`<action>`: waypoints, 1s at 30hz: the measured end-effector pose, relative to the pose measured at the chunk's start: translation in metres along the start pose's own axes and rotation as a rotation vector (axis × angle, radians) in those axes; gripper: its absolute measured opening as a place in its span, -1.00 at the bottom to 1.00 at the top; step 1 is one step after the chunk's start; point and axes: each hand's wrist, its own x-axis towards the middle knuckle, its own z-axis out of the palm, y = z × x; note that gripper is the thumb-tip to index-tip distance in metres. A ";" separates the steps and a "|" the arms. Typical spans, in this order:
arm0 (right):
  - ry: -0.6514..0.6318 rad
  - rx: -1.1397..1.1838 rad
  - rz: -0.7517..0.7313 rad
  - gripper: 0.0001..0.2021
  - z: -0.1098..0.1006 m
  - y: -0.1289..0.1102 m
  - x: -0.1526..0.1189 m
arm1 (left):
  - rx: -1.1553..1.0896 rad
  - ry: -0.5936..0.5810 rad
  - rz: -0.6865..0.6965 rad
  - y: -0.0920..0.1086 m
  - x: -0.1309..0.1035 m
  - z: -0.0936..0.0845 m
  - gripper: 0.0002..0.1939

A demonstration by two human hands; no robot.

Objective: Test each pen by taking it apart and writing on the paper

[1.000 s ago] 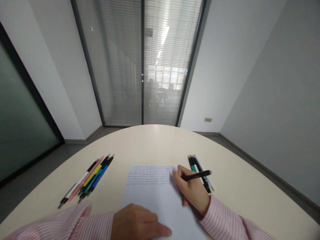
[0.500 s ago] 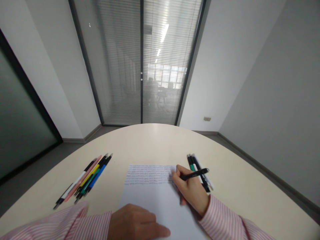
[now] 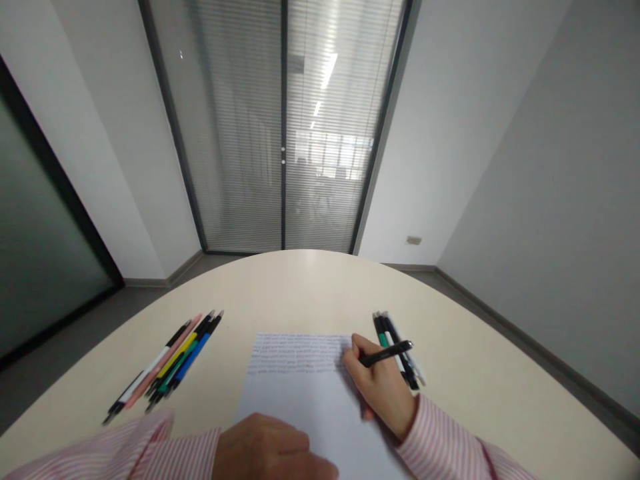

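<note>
A white sheet of paper (image 3: 295, 397) lies in front of me, with several lines of handwriting across its upper part. My right hand (image 3: 383, 383) is closed around a black pen (image 3: 387, 353), resting on the sheet's right side near the ends of the written lines. The pen tip is hidden behind the fingers. My left hand (image 3: 275, 447) lies on the lower part of the paper, fingers stretched toward the right and holding nothing; its lower edge is cut off by the frame.
On the left of the round table (image 3: 305, 287) lies a group of several coloured pens (image 3: 173, 360). Another small group of pens (image 3: 395, 340) lies just beyond my right hand. A glass door with blinds (image 3: 280, 200) and walls stand behind the table.
The whole view has shifted slightly, so the table and hands appear a little lower. My right hand keeps its hold on the pen, and my left hand stays on the paper.
</note>
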 end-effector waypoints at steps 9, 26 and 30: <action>0.031 -0.029 -0.009 -0.76 0.001 0.002 -0.001 | 0.005 -0.001 -0.023 0.001 0.000 -0.001 -0.51; 0.255 0.132 0.040 -0.71 -0.003 -0.005 -0.004 | 0.015 0.015 -0.006 0.001 -0.003 0.003 -0.56; 0.357 0.465 0.005 -0.73 -0.006 -0.010 -0.005 | 0.007 0.052 -0.004 0.005 -0.002 -0.002 -0.60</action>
